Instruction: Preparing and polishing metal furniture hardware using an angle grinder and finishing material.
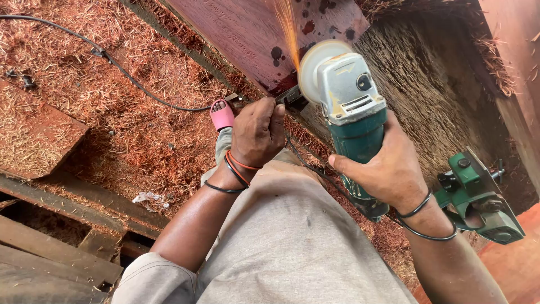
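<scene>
My right hand (388, 169) grips the grinder (351, 107); my left hand (259, 132) clamps the blade (292, 97) at the plank's (247, 34) lower edge; I keep disc (315, 65) contact light, sparks away

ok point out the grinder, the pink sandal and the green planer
grinder (353, 107), head view, on its grey gear housing
pink sandal (222, 115), head view, on the toe end
green planer (477, 194), head view, on its green body

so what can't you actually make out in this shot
- Dark metal piece, head view: mostly hidden by the left hand and the grinder disc.
- Angle grinder rear: wrapped by the right hand.
- Green power tool: partly behind the right wrist.
</scene>
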